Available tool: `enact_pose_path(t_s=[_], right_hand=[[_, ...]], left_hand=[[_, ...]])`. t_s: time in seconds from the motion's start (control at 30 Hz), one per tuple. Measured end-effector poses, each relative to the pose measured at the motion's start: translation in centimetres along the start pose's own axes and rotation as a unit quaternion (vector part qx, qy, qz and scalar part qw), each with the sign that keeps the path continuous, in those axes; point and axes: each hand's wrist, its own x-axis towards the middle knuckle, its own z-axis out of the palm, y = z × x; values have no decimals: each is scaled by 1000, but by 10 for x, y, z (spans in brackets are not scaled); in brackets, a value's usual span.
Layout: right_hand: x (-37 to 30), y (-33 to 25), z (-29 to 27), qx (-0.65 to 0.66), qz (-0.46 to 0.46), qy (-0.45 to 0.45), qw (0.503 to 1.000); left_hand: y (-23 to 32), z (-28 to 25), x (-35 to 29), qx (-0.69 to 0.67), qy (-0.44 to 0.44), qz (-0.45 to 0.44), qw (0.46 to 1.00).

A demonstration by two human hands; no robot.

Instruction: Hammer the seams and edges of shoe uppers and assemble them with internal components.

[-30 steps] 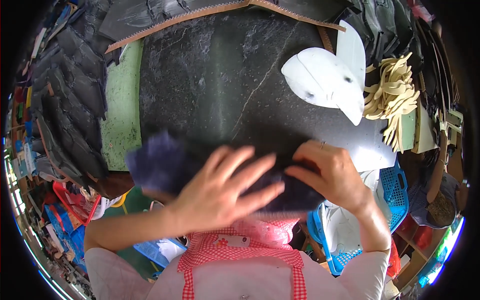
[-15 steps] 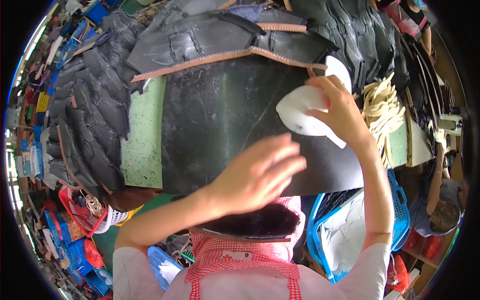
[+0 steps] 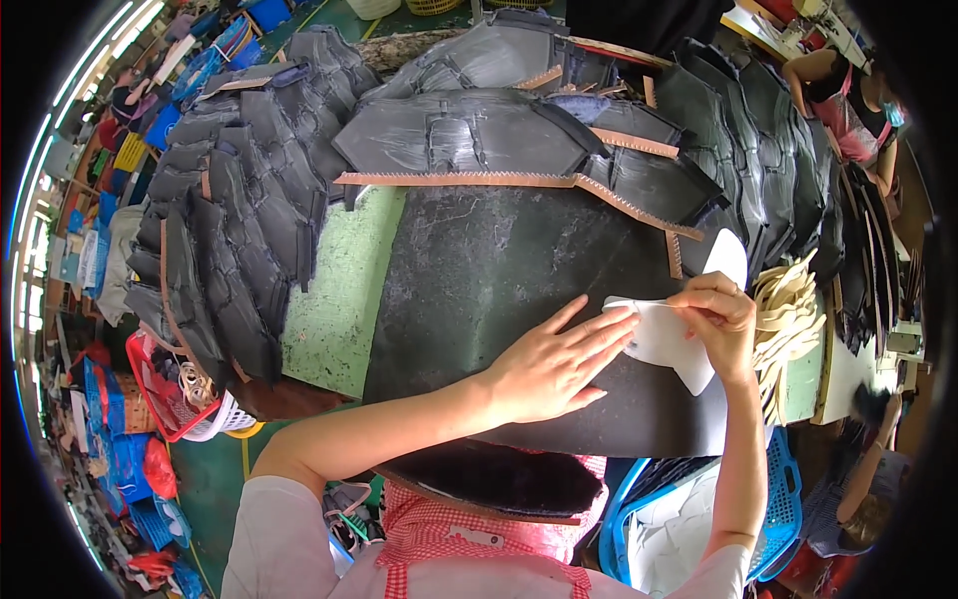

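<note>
While my left hand (image 3: 547, 364) lay flat, fingers spread, on the black sheet (image 3: 499, 290), its fingertips touched the white pattern piece (image 3: 667, 339). My right hand (image 3: 717, 317) pinched the pattern's far edge, its long axis tilting from upper right to lower left.

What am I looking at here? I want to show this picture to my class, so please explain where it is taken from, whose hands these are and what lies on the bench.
The picture comes from a wide-angle camera worn on a person's head, looking down, so straight edges bend near the rim. No machine is involved: both arms rising from the lower edge belong to that person. The left hand lies flat, fingers spread, on a large black sheet covering the bench, its fingertips touching a white cut-out piece. The right hand pinches that white piece at its upper edge. Behind are stacks of dark cut pieces, a green board to the left, and a bundle of pale strips to the right. Another person works at the far upper right.
</note>
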Motion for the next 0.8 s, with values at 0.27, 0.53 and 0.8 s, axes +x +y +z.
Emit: enact_pose_path(t_s=[0.27, 0.53, 0.8], right_hand=[[4, 23, -12, 85, 24, -37, 995], [-26, -35, -93, 459, -64, 437, 771], [-56, -16, -59, 472, 115, 186, 854]], left_hand=[[-11, 6, 0, -40, 21, -13, 999], [-20, -6, 15, -19, 44, -5, 999], [-150, -90, 57, 180, 368, -152, 899]])
